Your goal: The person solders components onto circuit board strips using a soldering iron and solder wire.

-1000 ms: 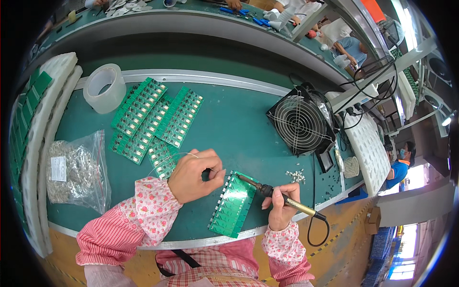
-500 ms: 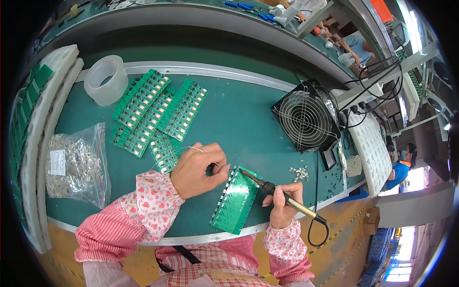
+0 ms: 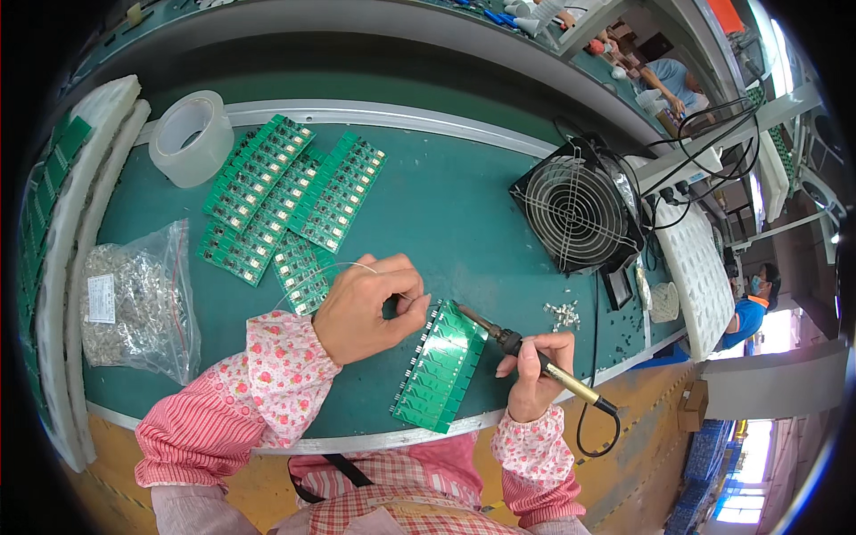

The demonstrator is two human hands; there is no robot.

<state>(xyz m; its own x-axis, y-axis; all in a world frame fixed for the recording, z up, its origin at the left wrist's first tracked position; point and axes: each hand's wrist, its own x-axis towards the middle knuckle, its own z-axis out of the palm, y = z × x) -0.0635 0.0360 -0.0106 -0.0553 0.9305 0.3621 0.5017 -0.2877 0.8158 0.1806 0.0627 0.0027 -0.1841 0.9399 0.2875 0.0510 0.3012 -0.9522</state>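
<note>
My left hand (image 3: 367, 308) pinches a thin solder wire (image 3: 346, 264), which loops back over the hand. The wire's end points at the top corner of a green circuit board (image 3: 439, 370) lying at the table's front edge. Along the left side of this board runs a row of small metal pins. In my right hand (image 3: 533, 379) is a soldering iron (image 3: 571, 382) with a black grip and gold handle. Its tip is at the board's upper end, near the wire; whether it touches, I cannot tell.
Stacked circuit boards (image 3: 259, 192) lie behind my left hand, near a clear tape roll (image 3: 191, 138) and a bag of small metal parts (image 3: 138, 308). A black fan (image 3: 575, 209) stands at the right, with loose small parts (image 3: 562, 315) before it. White foam trays (image 3: 107, 178) edge the left.
The iron's tip has shifted slightly right and up along the board's upper end. My left hand has moved a little toward that corner with the solder wire. The whole view has shifted slightly.
</note>
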